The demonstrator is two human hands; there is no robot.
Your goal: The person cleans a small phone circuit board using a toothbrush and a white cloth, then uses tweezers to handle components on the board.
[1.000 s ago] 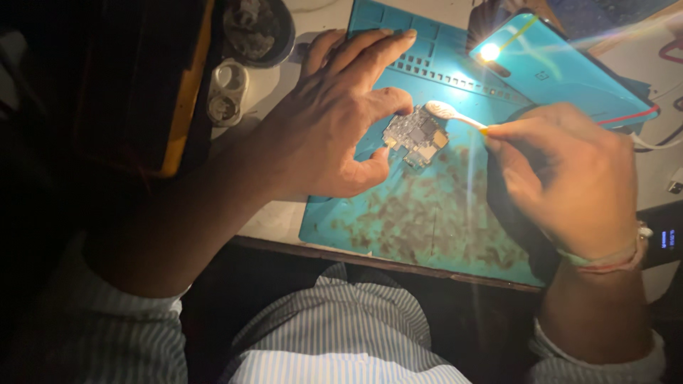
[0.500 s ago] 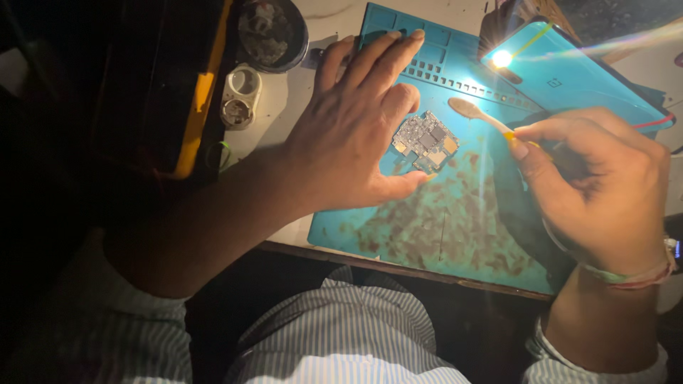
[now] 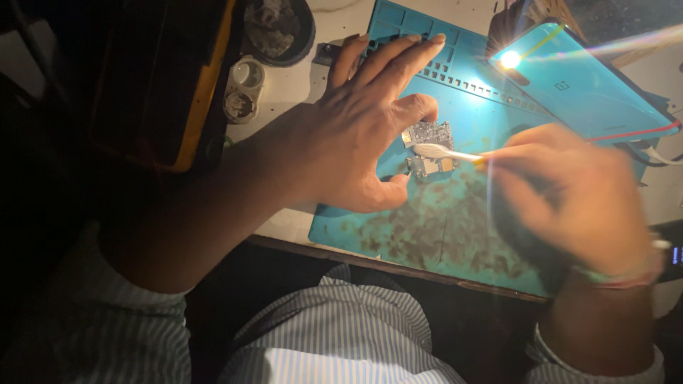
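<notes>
A small circuit board lies on a stained teal work mat. My left hand rests over the mat with fingers spread, pinning the board's left edge between thumb and index finger. My right hand is blurred by motion and pinches a small brush with a white head and a yellow handle. The brush head lies across the middle of the board.
A teal phone back cover with a bright light lies at the mat's upper right. A round dark dish and a small white twin-cup container sit at the upper left, beside a black and yellow case. The wooden table edge runs below the mat.
The brush head has come down from above and right of the board onto its middle. My right hand moved left and down. My left hand stays on the board.
</notes>
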